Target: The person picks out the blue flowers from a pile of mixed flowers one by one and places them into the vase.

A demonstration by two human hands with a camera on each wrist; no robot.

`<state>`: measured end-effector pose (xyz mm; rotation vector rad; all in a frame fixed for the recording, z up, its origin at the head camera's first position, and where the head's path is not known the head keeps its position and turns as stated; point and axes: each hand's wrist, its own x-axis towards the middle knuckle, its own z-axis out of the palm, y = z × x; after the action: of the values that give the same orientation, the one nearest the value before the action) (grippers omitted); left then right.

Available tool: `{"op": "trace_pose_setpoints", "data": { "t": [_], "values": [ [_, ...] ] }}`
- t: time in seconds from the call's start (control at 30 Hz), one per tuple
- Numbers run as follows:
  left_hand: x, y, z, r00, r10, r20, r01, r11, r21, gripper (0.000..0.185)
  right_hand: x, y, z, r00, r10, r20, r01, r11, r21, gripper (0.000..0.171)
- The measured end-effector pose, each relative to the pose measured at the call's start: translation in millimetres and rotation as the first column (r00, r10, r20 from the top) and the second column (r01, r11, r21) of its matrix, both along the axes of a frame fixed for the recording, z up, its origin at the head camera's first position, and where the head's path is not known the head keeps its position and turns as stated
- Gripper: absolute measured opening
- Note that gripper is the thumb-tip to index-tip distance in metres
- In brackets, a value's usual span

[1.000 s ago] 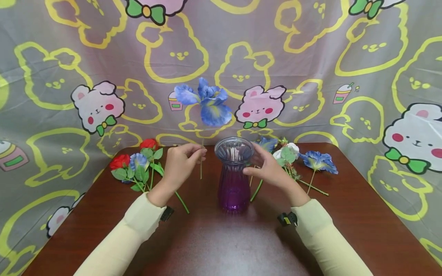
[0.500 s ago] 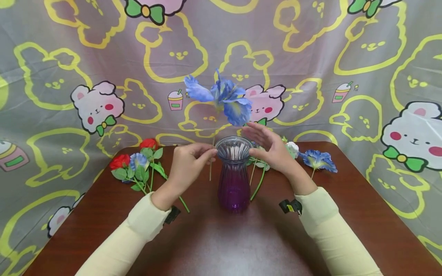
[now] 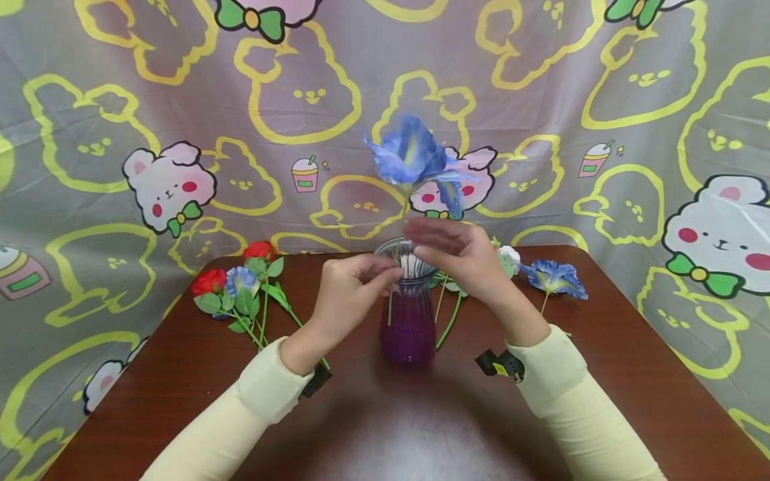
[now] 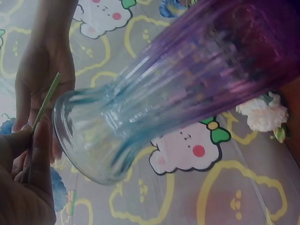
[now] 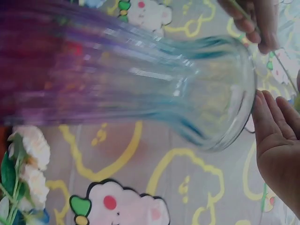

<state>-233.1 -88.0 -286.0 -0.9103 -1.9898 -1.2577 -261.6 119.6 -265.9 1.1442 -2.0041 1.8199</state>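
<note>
A blue iris (image 3: 409,157) on a thin stem stands above the mouth of a glass vase (image 3: 409,327), clear at the rim and purple below. My left hand (image 3: 355,287) pinches the stem (image 4: 48,96) between thumb and fingertips, beside the rim. In the left wrist view the stem's lower end shows outside the vase, close to the rim. My right hand (image 3: 460,254) is at the other side of the mouth, its fingers extended toward the stem. The right wrist view shows those fingers (image 5: 269,112) right at the rim.
Red roses (image 3: 260,251) and a smaller blue flower (image 3: 242,280) lie at the left of the brown table (image 3: 421,427). White flowers (image 3: 510,259) and another blue iris (image 3: 553,279) lie at the right, behind the right forearm. A patterned curtain (image 3: 337,80) surrounds the table.
The left hand has carried the iris rightward, from left of the vase to over its mouth. The right hand has left the vase's side, risen, and moved left over the rim.
</note>
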Motion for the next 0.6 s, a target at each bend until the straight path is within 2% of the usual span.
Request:
{"op": "trace_pose_setpoints", "data": {
  "t": [0.1, 0.23, 0.43, 0.6],
  "values": [
    [2.2, 4, -0.1, 1.0, -0.019, -0.004, 0.019, 1.0, 0.011, 0.007, 3.8, -3, 4.2, 0.999, -0.025, 0.04, 0.026, 1.0, -0.015, 0.036],
    [4.7, 8, 0.1, 0.999, -0.046, -0.001, 0.046, 0.998, 0.031, 0.007, 7.1, -6, 8.0, 0.992, -0.019, 0.121, 0.03, 0.995, -0.09, 0.031],
    [7.1, 11, -0.1, 0.998, -0.07, -0.004, 0.07, 0.997, 0.039, 0.006, 10.2, -10, 8.6, 0.973, 0.034, 0.227, 0.011, 0.981, -0.195, 0.024],
    [7.1, 12, -2.1, 0.997, -0.073, -0.005, 0.073, 0.997, 0.029, 0.006, 12.7, -12, 7.8, 0.965, 0.085, 0.249, -0.026, 0.973, -0.229, 0.017]
  ]
}}
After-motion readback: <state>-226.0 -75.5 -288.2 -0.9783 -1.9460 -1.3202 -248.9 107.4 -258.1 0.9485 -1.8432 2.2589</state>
